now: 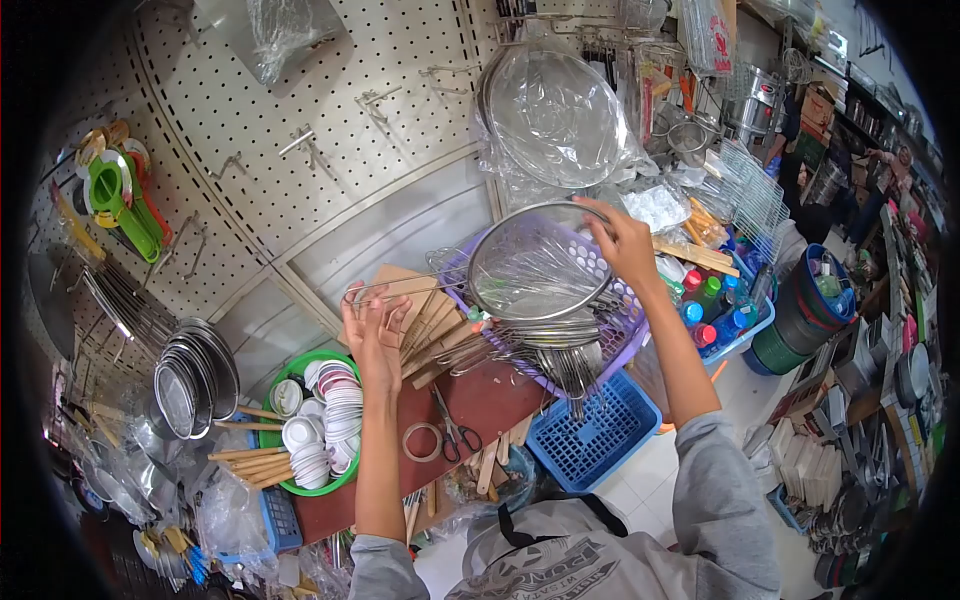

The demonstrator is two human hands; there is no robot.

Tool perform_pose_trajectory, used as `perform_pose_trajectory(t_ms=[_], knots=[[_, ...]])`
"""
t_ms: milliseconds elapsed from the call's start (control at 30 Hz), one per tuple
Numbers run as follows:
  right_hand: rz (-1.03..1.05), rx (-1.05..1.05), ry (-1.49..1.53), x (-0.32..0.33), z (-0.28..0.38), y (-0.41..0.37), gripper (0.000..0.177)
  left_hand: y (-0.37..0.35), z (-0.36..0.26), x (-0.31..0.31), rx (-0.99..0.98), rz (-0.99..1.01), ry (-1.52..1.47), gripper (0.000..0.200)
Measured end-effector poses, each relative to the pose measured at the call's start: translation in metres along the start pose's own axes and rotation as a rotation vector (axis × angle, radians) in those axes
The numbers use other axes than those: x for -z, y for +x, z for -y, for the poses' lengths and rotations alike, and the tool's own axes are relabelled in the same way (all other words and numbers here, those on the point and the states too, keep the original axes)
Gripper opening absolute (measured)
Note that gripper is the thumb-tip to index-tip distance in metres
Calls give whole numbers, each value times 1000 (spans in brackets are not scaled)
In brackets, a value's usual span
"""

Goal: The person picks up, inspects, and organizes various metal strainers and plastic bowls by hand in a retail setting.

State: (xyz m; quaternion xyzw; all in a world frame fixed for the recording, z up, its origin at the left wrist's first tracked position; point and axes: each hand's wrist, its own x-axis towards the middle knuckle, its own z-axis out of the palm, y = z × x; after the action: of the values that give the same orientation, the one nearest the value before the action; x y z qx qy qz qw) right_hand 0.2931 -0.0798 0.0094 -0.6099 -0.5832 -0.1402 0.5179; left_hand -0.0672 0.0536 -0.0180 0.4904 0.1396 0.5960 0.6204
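A large round metal strainer (540,262) with a thin wire handle is held up in front of me, tilted, its bowl looking wrapped in clear plastic. My right hand (625,238) grips the far right of its rim. At the other end, the fingers of my left hand (375,330) pinch the wire handle. Below the bowl, a purple basket (632,352) holds a stack of metal strainers (560,335) with wire handles. Brown wooden sticks or handles (430,325) lie between my left hand and that basket.
A green basket (318,490) of small bowls sits on the red surface (385,490), near scissors (455,425) and a tape roll (422,442). A blue basket (595,435) stands below. Pegboard (300,80) with hooks rises ahead; hanging strainers (190,385) are at left, bottles (710,300) at right.
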Motion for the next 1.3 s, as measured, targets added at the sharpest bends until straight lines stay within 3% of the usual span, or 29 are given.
perform_pose_trajectory(t_ms=[133,267,367,433,467,567,600,733,800,967,1000,1133,1300], knots=[[215,-125,-7,-13,11,30,37,-8,10,6,17,11,149,66],[465,-165,107,-41,28,43,34,-26,7,-4,384,101,270,83],[640,-173,225,-57,46,42,30,-45,7,-7,271,163,274,77],[727,-176,384,-70,44,36,30,-51,-1,1,322,107,169,72],[865,-287,361,-78,41,35,38,-54,-8,6,351,89,134,73],[1015,-522,503,-69,90,26,49,-60,-32,17,433,12,99,77],[1030,-507,482,-74,94,21,56,-61,-35,27,447,13,127,76],[949,-411,600,-96,112,4,58,-61,-35,86,377,2,352,71],[968,-316,489,-101,127,-1,60,-65,-64,71,417,-77,349,68],[960,-177,378,-124,154,-18,64,-69,-111,95,467,-52,475,65],[906,-64,358,-142,145,-30,66,-71,-116,101,458,-42,511,64],[895,-29,222,-154,179,-47,62,-83,-129,120,443,-84,550,61],[896,-60,339,-178,206,-65,61,-108,-139,148,468,-174,576,54]])
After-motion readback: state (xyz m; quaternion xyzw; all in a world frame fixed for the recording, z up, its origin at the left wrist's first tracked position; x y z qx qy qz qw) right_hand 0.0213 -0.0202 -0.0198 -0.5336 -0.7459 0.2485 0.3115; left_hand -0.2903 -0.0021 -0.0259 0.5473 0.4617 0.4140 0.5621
